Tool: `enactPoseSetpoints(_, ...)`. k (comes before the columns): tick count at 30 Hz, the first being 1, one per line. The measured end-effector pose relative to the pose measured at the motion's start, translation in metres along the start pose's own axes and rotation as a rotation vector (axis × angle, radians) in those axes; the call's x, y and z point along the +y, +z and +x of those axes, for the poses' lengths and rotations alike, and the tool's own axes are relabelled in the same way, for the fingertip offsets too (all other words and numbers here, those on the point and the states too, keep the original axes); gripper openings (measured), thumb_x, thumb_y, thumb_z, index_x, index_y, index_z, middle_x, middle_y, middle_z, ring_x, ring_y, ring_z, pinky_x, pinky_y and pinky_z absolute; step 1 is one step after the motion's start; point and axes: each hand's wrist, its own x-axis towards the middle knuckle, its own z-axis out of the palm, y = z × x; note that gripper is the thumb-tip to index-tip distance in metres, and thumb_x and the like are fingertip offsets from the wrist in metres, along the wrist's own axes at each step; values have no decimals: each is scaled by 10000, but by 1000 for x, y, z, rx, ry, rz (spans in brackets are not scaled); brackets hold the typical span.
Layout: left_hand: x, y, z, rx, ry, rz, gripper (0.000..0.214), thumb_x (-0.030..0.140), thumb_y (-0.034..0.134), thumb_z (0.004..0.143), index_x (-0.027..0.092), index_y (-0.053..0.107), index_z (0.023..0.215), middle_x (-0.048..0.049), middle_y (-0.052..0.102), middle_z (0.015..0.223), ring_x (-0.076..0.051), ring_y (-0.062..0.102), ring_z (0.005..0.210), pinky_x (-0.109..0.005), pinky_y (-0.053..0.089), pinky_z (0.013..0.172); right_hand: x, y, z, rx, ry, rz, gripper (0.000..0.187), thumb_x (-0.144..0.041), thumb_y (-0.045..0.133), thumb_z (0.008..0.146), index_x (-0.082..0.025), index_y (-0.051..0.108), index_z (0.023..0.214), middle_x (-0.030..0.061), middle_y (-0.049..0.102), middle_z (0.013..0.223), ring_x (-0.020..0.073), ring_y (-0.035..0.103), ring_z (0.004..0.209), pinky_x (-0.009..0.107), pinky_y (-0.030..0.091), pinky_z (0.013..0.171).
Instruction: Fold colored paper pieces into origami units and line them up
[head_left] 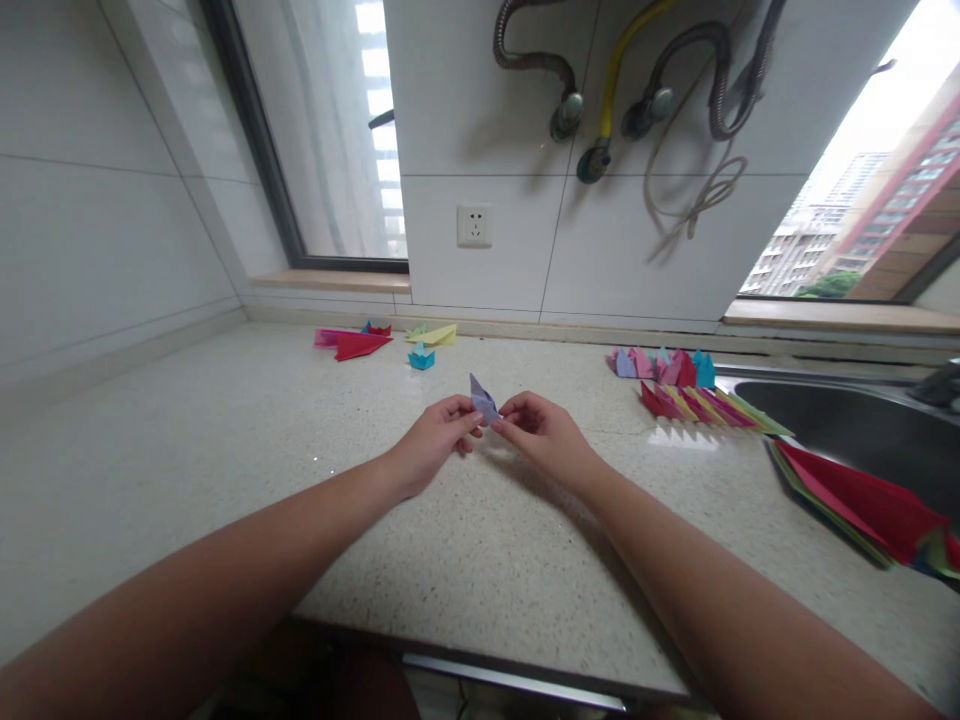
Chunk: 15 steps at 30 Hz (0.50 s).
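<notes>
Between my two hands, a small folded piece of purple paper point(484, 400) is held just above the counter, one pointed tip standing up. My left hand point(442, 440) pinches its left lower side between thumb and fingers. From the other side my right hand point(544, 430) grips the lower right corner the same way. Which finished shape the paper has, I cannot tell. Beyond it on the counter lies a small blue paper boat point(421, 357), with a yellow paper plane point(439, 336) behind.
A red paper plane point(361, 345) lies at the back left. Rows of folded paper shapes point(675, 368) and paper planes point(705, 405) stand on the right, beside the sink point(840, 410). Large red folded paper point(862, 490) overlaps the sink's edge. Hoses and a socket point(474, 227) are on the wall.
</notes>
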Motion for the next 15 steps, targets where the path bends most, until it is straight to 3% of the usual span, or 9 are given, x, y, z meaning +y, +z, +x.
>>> enactPoseSetpoints(4,1,-2,1,6,-36,-84,228,350,692,818,166,664,950,-71,611,988,-147,558,820,-233,413,597,-8,-2,-2,16,-76,-251,118,-308,628,852,-191,643,845,24,685,734,135,590,626,268,453,605)
enactPoseSetpoints(11,1,-6,2,37,-19,-93,278,317,766,739,175,634,938,-62,620,970,-144,572,809,-223,417,571,-12,-7,-2,7,-249,-445,81,-248,585,893,-209,655,882,22,665,753,142,579,648,282,446,638)
enactPoseSetpoints(15,1,-7,1,56,10,-5,501,284,798,698,262,564,1141,-21,656,967,-102,573,688,-227,440,578,-8,-11,-2,17,-317,-507,85,-243,572,905,-211,649,894,36,657,801,153,583,701,287,445,666)
